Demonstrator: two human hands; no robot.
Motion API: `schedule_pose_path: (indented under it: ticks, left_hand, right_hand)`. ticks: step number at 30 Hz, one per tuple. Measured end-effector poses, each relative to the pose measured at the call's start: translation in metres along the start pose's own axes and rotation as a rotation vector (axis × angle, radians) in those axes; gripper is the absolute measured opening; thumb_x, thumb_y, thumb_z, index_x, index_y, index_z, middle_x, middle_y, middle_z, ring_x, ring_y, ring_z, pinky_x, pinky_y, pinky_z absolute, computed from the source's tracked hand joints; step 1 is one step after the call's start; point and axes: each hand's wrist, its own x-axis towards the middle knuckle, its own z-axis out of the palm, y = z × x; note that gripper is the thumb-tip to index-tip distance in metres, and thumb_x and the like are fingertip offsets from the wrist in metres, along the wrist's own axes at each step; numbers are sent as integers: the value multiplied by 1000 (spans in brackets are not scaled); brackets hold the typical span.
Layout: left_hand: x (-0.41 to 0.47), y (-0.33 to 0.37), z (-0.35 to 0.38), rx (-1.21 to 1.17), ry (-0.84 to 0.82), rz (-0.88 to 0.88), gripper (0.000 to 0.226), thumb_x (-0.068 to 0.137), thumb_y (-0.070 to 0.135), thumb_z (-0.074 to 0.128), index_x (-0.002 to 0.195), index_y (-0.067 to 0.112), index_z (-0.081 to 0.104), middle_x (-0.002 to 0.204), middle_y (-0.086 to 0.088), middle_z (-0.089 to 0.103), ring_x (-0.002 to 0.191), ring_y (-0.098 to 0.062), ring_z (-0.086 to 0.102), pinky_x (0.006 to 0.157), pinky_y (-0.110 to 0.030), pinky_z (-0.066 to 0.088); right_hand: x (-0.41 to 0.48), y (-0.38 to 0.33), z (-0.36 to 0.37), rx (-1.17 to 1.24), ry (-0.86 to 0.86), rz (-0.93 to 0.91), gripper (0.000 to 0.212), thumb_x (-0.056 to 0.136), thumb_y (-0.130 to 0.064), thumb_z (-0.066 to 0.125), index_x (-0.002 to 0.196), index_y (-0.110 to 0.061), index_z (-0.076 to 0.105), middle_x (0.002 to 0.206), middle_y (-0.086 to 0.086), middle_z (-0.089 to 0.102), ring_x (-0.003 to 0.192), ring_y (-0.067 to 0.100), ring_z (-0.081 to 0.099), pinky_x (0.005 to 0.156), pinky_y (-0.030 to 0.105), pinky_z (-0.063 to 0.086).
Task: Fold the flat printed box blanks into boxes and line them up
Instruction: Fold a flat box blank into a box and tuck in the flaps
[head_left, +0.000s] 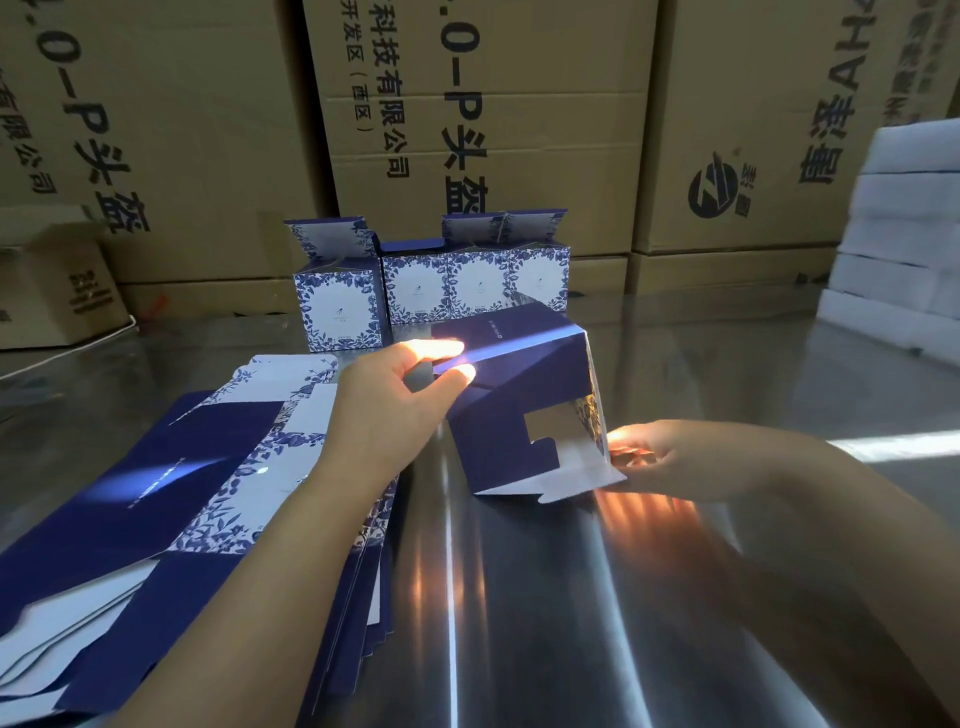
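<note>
A packing warehouse or storeroom: tall corrugated shipping cartons (467, 130) printed with Chinese text are stacked wall-like behind a shiny metal work surface (675, 545). On it lie a pile of flat printed box blanks (156, 493), a row of folded boxes (478, 286) and stacked white foam slabs (904, 234).

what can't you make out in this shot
Head view:
- right hand fingertips: sun glare washes out its grip on the half-folded box.
- stack of flat blanks: cut by the left and bottom edges, partly under the left forearm; count unknown.
- print on the finished boxes: too small to read.
</note>
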Motion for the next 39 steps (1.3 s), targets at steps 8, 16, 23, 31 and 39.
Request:
schedule_pose_path:
  ticks: [8,16,23,31,39]
  left_hand:
    - [1,4,-2,-15,18,-69,17,81,29,69,98,31,70,89,9,70,84,-14,64,78,-28,50]
    - [-2,4,4,-43,-88,-166,21,79,25,70,100,24,70,95,4,73,88,-9,67,86,-31,53]
    - [-8,10,15,-161,-294,-218,33,63,26,56,75,55,69,86,18,73,89,-5,68,90,-36,54]
    - [-14,12,19,-222,-403,-271,31,84,3,56,96,31,63,89,12,73,87,-6,69,70,-19,54]
    - [-29,26,35,-230,-614,-276,23,91,-2,51,98,18,60,97,6,68,89,-8,64,68,-18,49]
  right_hand:
    - [-5,-1,-6,285,44,-90,22,96,-38,53,109,-26,66,93,-11,65,95,18,61,81,24,46]
    - [-23,-10,-25,588,157,-147,39,78,-47,61,113,-31,63,113,-11,69,106,7,64,100,33,45]
    - [-27,-14,-34,773,423,-146,46,80,-47,59,122,-29,60,113,-6,70,106,12,65,101,40,45]
    - [-27,-23,-30,771,610,-161,28,96,-28,53,121,-30,62,115,-6,68,105,15,65,100,40,47]
    - [-34,-33,-31,875,926,-322,22,96,-18,52,103,-26,71,109,2,69,91,6,60,79,13,44]
